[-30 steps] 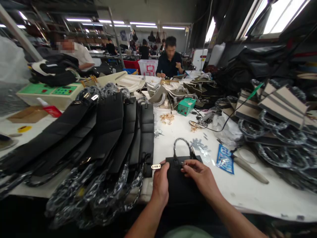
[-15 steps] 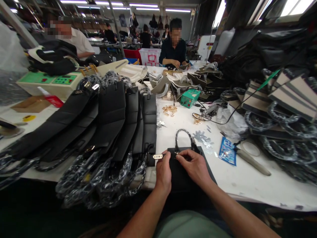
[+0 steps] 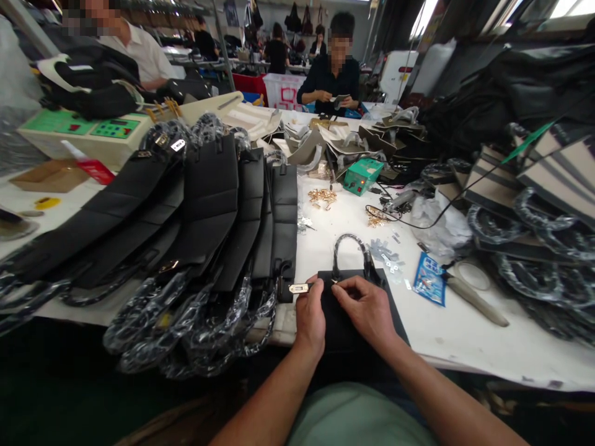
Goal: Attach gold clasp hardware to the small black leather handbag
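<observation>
Long white worktable [image 3: 465, 347], bright windows [image 3: 558, 7] upper right, workbenches [image 3: 195, 62] behind

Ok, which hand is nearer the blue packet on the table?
Right. The right hand rests on the black bag, just left of the blue packet; the left hand is farther left, beyond the right.

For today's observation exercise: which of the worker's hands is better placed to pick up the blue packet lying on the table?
Probably the right hand. The blue packet lies to its right on the white table, with nothing between them. The left hand grips the black bag by its metal clasp, farther away.
</observation>
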`<state>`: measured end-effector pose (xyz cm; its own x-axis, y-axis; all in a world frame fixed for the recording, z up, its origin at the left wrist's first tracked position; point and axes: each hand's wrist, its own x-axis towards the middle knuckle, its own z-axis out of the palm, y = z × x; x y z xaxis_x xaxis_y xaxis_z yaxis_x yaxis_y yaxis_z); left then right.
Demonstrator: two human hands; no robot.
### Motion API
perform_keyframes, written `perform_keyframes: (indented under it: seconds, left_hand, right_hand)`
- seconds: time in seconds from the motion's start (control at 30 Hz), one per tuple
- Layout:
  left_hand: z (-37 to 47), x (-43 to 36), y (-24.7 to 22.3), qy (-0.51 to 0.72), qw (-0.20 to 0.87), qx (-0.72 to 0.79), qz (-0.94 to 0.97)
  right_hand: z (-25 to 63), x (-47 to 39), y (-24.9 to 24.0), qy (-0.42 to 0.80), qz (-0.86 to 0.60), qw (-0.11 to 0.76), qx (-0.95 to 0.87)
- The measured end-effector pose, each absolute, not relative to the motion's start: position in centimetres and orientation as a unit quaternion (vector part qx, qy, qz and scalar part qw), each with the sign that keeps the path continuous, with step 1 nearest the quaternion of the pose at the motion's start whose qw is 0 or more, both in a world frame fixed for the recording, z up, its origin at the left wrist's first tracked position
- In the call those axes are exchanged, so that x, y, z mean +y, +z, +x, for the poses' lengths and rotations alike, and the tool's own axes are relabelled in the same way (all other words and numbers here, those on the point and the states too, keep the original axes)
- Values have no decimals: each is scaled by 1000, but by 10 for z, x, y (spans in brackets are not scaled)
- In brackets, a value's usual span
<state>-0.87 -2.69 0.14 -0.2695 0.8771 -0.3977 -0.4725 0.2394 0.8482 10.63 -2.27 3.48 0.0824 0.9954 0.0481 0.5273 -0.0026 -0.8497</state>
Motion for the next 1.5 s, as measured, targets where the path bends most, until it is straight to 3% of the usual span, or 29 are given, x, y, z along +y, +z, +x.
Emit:
perform_keyframes:
  seconds: [0.37,0.8,1.17,1.5]
  left_hand:
    - [-11,-31,-3,596,578,511,222]
    - [-14,-37,3,578,511,570,284]
    - [-8,-36,-11,602,511,552,268]
    - [-10,-45,1,577,523,560,284]
  right_hand:
    - [103,-23,31,331,-627,364,-604]
    - [106,-16,44,353,-605,306,-645]
    - [109,-25,39,382,-566,338,-648]
    - [119,-22,16,450,-571,273,-630]
